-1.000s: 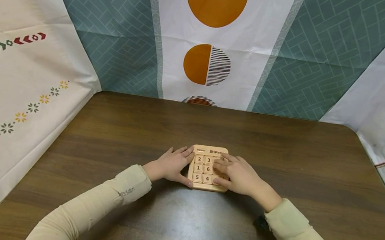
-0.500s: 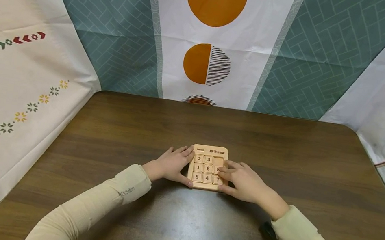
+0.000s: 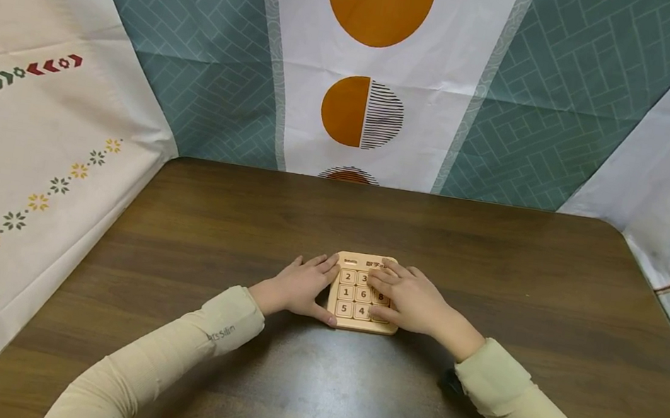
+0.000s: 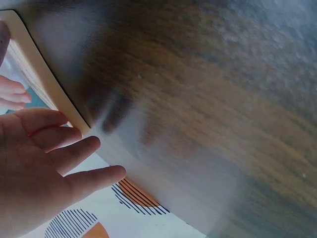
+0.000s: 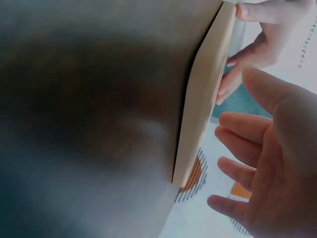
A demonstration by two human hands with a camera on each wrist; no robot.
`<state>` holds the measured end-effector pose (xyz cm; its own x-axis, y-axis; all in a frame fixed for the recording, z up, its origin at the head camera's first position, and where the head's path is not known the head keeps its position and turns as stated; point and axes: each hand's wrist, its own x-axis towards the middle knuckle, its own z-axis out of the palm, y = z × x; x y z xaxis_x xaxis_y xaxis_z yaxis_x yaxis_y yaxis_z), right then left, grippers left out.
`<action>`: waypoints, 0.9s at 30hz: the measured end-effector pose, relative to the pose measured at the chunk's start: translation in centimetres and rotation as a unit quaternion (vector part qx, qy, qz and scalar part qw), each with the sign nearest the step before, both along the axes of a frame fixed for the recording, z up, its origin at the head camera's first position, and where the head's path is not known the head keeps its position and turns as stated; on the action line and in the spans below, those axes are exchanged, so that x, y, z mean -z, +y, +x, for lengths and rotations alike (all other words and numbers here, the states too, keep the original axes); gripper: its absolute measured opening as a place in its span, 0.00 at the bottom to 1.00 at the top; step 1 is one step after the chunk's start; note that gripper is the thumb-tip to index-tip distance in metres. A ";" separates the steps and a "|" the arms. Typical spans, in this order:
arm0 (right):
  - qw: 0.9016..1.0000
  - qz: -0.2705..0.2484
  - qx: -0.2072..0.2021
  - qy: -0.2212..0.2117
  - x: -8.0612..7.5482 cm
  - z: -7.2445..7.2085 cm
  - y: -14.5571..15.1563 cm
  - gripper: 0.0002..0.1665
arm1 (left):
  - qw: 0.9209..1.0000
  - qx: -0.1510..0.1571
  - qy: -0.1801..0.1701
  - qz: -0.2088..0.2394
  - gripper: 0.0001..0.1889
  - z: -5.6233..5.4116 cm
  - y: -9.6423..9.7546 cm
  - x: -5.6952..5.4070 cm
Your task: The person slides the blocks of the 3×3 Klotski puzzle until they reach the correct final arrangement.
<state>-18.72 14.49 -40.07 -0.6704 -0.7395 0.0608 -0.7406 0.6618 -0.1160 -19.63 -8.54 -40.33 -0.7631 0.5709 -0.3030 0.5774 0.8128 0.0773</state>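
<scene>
Number board (image 3: 357, 326) sits centrally, left hand (image 3: 301, 287) against its left side, fingers extended. Right hand (image 3: 412, 303) has shifted left over the right-hand tiles (image 3: 380, 297), fingers relaxed, grasping nothing, apparently working them.

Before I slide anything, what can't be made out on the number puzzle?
Head view: what fills the number puzzle's top-right square, and the bottom-right number; the right hand covers both.
Head view: the end of the printed title, behind that hand's fingers.
Left wrist view: part of the puzzle, cut off by the left edge.
Right wrist view: tile faces, turned away.
</scene>
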 end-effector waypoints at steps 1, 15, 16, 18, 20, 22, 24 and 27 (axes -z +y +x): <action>1.000 0.002 0.000 -0.003 0.0 -0.1 -0.2 0.33 | 1.000 0.000 0.001 -0.002 0.55 0.0 0.0 0.0; 0.999 0.040 0.005 -0.025 0.3 -0.5 -0.9 0.36 | 1.000 -0.004 0.000 0.007 0.55 0.0 0.0 -0.1; 0.999 0.040 0.005 -0.024 0.3 -0.5 -0.9 0.36 | 1.000 -0.005 0.000 0.007 0.55 0.0 0.0 -0.1; 0.999 0.040 0.006 -0.023 0.3 -0.5 -0.9 0.36 | 1.000 -0.006 -0.001 0.009 0.55 0.0 -0.1 -0.1; 0.999 0.038 0.006 -0.025 0.3 -0.5 -0.9 0.36 | 1.000 -0.005 -0.001 0.009 0.55 0.1 -0.1 -0.1; 0.999 0.039 0.006 -0.025 0.3 -0.4 -0.8 0.36 | 1.000 -0.004 -0.002 0.008 0.55 0.1 -0.1 -0.1; 0.999 0.038 0.007 -0.026 0.3 -0.4 -0.8 0.36 | 1.000 -0.001 -0.002 0.008 0.55 0.1 -0.1 -0.1; 0.999 0.037 0.008 -0.029 0.2 -0.4 -0.6 0.36 | 1.000 -0.002 -0.003 0.007 0.55 0.1 -0.1 -0.1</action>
